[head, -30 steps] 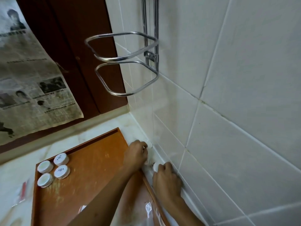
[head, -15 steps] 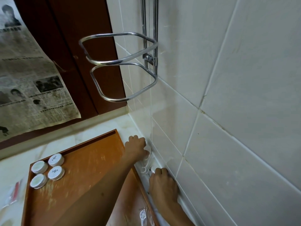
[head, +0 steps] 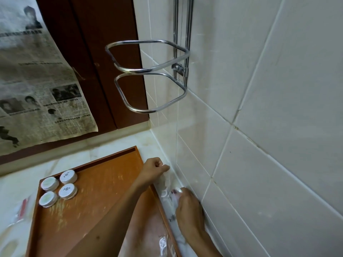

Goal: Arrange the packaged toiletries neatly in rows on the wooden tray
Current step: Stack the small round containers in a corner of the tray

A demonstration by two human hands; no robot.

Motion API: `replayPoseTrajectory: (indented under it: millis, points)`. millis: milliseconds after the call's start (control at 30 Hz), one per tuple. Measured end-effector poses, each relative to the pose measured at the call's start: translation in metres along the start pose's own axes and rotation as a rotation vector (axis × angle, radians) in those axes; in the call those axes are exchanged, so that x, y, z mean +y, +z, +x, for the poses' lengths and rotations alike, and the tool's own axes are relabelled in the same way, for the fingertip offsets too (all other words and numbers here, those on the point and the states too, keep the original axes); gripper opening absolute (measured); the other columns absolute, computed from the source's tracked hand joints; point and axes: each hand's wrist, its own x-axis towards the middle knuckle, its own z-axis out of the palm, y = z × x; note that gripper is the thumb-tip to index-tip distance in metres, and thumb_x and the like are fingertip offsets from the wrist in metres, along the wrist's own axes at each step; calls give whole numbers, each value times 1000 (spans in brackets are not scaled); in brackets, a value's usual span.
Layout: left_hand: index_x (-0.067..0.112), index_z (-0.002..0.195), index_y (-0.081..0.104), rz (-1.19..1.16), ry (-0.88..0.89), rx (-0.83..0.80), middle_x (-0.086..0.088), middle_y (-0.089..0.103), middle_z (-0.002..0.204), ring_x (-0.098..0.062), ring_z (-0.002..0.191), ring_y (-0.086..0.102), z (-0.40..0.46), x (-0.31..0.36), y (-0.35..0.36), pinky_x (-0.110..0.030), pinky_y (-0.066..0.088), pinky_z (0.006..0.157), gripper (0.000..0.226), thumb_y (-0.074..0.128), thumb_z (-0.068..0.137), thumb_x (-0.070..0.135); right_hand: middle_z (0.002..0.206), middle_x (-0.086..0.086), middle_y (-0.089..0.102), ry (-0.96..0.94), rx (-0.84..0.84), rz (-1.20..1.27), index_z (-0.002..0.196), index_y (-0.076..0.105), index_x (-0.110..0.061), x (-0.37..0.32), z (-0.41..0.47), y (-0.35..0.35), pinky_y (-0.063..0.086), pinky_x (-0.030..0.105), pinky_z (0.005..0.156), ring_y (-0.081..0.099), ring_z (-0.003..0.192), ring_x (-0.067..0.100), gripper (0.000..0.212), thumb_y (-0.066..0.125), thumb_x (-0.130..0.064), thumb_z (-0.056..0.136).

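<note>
White wall tiles [head: 278, 108] border the table [head: 115, 145]. I see both hands between wooden tray [head: 104, 201] and wall: left hand [head: 153, 170] fingers pinch clear packets [head: 167, 180], right hand [head: 189, 208] fingers curl on them too.

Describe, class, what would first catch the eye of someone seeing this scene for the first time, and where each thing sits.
Two chrome wire rings jut from the tiled wall at upper centre. Below, a wooden tray on the pale counter holds four round white containers clustered at its left end. Along the tray's right edge, both hands, left hand and right hand, gather clear packets by the wall.
</note>
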Motion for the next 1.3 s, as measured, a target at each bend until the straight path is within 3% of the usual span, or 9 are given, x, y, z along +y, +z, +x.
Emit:
replayPoseTrajectory:
  millis: [200,300,400,500,667,767,900,1067,1300]
  points:
    - [6,67,50,-154,40,23,-29,65,80,-18,85,72,-14,4,-17,-17,48,61,27,67,88,10,110,-6,70,-41,132,14,121,60,-25,-14,-4,-12,54,34,78,67,98,20,27,54,-23,95]
    - [11,63,47,-173,38,44,-22,63,71,-17,73,69,-18,4,-17,-17,45,53,34,70,87,14,103,1,73,7,185,180,117,66,-18,-18,-3,-12,53,35,75,68,94,27,26,50,-15,96]
    - [14,59,45,-237,24,77,-10,53,59,-17,56,60,-22,4,-19,-23,44,50,40,76,82,21,93,7,73,119,83,399,111,66,-12,-19,-1,-8,54,35,71,70,80,26,26,43,-18,100]
    - [16,55,44,-361,9,140,-13,49,55,-14,43,46,-35,-4,-26,-22,38,43,43,80,78,24,68,7,70,209,-59,689,93,65,-14,-21,-2,-5,55,35,54,67,55,16,22,45,-14,100]
    - [14,59,53,-473,-32,159,-7,56,55,-11,45,46,-68,-29,-44,-18,37,43,32,79,78,16,70,11,71,323,-195,997,89,65,-15,-32,-4,5,54,34,54,69,59,25,21,48,-7,99]
    - [8,83,67,-523,-91,176,-7,64,69,-11,55,55,-93,-48,-59,-18,44,49,7,74,83,6,73,5,73,301,-282,996,94,63,-16,-42,-10,12,55,39,59,71,64,25,21,46,-5,98]
    - [18,108,63,-584,-179,274,-7,72,84,-17,71,64,-127,-75,-81,-29,53,68,28,65,88,-1,73,0,74,239,-368,931,94,63,-21,-64,-20,26,54,33,56,69,63,18,27,49,2,93]
    - [5,101,55,-725,-211,409,-18,71,96,-20,68,60,-165,-98,-112,-25,47,55,16,49,93,-8,77,5,73,129,-510,895,101,65,-17,-101,-38,52,48,24,52,64,60,11,25,51,1,92]
    - [5,105,62,-687,-321,572,-15,68,75,-27,71,60,-205,-133,-165,-24,50,54,24,44,95,-7,78,2,72,1,-627,812,97,66,-28,-162,-48,87,54,27,59,66,64,11,26,56,-5,92]
